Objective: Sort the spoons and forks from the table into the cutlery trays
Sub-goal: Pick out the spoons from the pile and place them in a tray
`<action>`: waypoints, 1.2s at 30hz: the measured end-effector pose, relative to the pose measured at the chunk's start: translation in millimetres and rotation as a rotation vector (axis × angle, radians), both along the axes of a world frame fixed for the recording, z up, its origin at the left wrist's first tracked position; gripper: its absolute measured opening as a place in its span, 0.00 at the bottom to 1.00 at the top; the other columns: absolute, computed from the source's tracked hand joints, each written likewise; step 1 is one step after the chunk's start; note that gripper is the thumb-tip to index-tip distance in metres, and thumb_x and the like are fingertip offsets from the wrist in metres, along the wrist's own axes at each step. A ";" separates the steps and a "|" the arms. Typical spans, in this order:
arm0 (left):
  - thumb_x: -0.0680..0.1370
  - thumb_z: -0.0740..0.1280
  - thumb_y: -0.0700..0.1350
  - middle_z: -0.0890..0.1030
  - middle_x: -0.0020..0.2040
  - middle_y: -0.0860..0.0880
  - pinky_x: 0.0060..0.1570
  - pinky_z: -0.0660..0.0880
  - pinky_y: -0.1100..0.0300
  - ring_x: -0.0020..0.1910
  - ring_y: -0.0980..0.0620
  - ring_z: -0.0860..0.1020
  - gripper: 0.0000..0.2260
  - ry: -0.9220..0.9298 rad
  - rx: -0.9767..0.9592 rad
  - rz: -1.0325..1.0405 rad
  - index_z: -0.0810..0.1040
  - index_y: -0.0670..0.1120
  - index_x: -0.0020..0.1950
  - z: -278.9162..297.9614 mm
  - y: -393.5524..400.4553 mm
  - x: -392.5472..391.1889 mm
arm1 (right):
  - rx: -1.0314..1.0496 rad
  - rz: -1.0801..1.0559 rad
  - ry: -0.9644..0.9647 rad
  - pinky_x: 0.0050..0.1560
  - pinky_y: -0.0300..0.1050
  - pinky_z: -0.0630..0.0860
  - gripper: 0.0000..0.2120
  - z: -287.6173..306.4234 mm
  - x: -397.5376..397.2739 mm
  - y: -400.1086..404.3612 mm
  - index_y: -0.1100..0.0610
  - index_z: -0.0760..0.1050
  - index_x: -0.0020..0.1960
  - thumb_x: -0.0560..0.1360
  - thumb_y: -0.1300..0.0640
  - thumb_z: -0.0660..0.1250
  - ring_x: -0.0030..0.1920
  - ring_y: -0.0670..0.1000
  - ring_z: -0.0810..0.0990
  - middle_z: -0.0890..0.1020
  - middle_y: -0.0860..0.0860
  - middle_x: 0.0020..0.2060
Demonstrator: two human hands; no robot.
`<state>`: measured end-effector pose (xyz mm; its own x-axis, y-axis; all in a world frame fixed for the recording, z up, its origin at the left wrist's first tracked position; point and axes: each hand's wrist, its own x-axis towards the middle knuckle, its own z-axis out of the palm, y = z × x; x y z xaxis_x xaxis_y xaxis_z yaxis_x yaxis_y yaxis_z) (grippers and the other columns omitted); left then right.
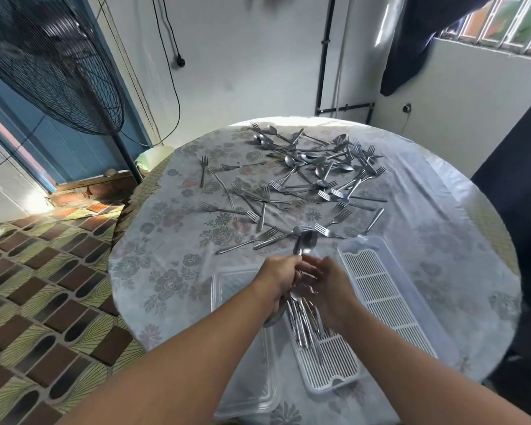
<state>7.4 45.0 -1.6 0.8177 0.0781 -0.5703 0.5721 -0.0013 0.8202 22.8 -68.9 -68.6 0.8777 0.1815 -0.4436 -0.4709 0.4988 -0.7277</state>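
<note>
My left hand (278, 280) grips a bundle of spoons (304, 242), bowls pointing away from me, above the near white slatted cutlery tray (334, 363). My right hand (328, 286) is beside it, fingers touching the spoon handles; whether it grips them I cannot tell. Several spoons (304, 323) lie in that tray under my hands. A second white slatted tray (383, 289) stands to the right with nothing in it. A heap of spoons and forks (313, 173) is scattered across the far half of the round table (166, 271).
A clear plastic lid (246, 388) lies left of the near tray. A standing fan (49, 62) is at the left beyond the table edge. Dark cloth (515, 185) hangs at the right. The wall is close behind the table.
</note>
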 end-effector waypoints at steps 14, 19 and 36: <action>0.85 0.62 0.50 0.81 0.43 0.46 0.47 0.74 0.53 0.44 0.48 0.76 0.12 -0.237 0.167 0.013 0.84 0.50 0.52 -7.6 5.0 12.7 | -0.322 0.020 0.126 0.39 0.46 0.78 0.09 3.8 8.1 -7.6 0.61 0.75 0.56 0.86 0.59 0.57 0.38 0.51 0.80 0.81 0.54 0.40; 0.83 0.64 0.56 0.74 0.53 0.44 0.62 0.71 0.49 0.55 0.42 0.69 0.13 -0.568 0.774 -0.247 0.81 0.61 0.66 -3.7 10.9 26.1 | -0.740 0.264 -0.056 0.35 0.46 0.74 0.10 -14.6 1.3 -11.2 0.60 0.78 0.49 0.83 0.58 0.60 0.35 0.53 0.78 0.81 0.55 0.37; 0.80 0.65 0.55 0.73 0.61 0.48 0.65 0.62 0.45 0.65 0.42 0.68 0.22 -0.626 1.381 -0.801 0.71 0.57 0.75 -84.7 23.8 -24.7 | -1.153 0.337 -0.361 0.37 0.45 0.78 0.09 -28.3 -9.9 -14.9 0.49 0.81 0.50 0.82 0.56 0.63 0.33 0.45 0.78 0.84 0.48 0.38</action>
<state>-17.4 68.8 -86.3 0.9503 -0.3088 -0.0394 -0.3070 -0.9506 0.0467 12.9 -83.8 -96.9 0.9674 0.0874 -0.2376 -0.1341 -0.6193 -0.7736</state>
